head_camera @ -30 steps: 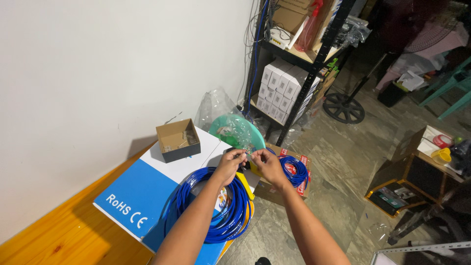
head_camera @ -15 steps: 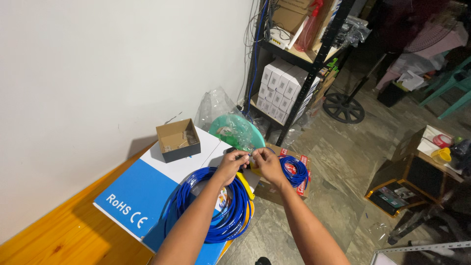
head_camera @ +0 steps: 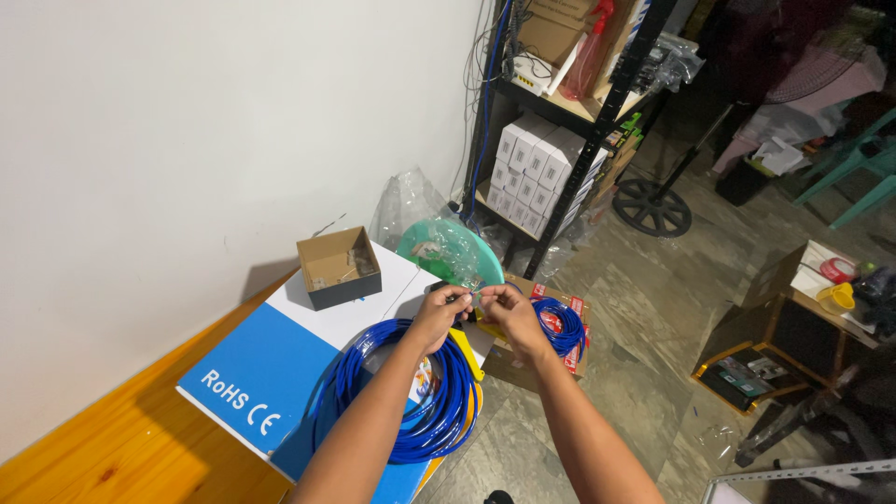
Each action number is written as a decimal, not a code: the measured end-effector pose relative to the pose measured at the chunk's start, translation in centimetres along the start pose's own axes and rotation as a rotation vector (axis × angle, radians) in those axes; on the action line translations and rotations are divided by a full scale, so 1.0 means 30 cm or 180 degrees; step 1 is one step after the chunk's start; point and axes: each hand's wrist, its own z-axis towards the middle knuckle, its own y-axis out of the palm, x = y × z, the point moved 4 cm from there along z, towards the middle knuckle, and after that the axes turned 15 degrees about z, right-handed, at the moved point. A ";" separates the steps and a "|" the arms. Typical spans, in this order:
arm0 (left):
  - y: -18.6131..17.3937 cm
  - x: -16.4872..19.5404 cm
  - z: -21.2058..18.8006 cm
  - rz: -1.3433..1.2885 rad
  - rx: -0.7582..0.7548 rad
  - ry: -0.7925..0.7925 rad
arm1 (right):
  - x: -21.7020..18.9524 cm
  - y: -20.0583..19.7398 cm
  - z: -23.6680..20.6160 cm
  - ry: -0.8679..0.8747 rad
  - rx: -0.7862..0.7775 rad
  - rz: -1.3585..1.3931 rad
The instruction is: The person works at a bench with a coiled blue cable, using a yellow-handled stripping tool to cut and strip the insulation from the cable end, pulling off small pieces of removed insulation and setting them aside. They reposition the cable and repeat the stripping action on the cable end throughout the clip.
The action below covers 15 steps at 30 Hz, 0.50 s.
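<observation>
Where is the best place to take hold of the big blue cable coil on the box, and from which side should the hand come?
Probably grip the blue cable coil on its near arc, coming from above. It lies flat on the blue and white box with an open centre, so the fingers can hook through the ring and close around the whole bundle. The far arc lies under the left hand.

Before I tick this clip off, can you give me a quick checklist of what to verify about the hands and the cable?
1. Both hands in view: ok. Left hand and right hand meet above the box edge.
2. Small item pinched between the fingertips: cannot tell what it is; too small.
3. Coil of blue cable resting on the blue and white box: ok, though it overhangs the box edge.
4. Open cardboard box upright on the blue and white box: ok.
5. Second blue coil apart from the hands: ok, it lies on a carton lower down.
</observation>
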 end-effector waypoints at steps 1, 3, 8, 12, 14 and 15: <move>0.000 0.002 0.001 0.0002 0.0001 -0.0021 | 0.000 0.003 0.001 -0.0108 -0.0052 -0.0109; 0.003 0.006 0.002 -0.0015 -0.0020 0.0021 | 0.005 0.002 0.004 -0.0238 0.0080 -0.0450; 0.004 0.006 0.002 -0.0048 -0.0097 0.0005 | -0.026 0.038 -0.008 -0.0717 0.0236 -0.1263; 0.013 -0.004 0.007 0.0205 -0.0023 -0.0009 | -0.086 0.096 -0.047 -0.1292 0.0115 -0.1668; 0.017 -0.005 0.013 0.0292 0.0085 0.0055 | -0.107 0.114 -0.066 -0.1401 0.0133 -0.1913; 0.023 -0.005 0.016 0.0262 0.0127 0.0129 | -0.110 0.114 -0.074 -0.1337 0.0176 -0.1990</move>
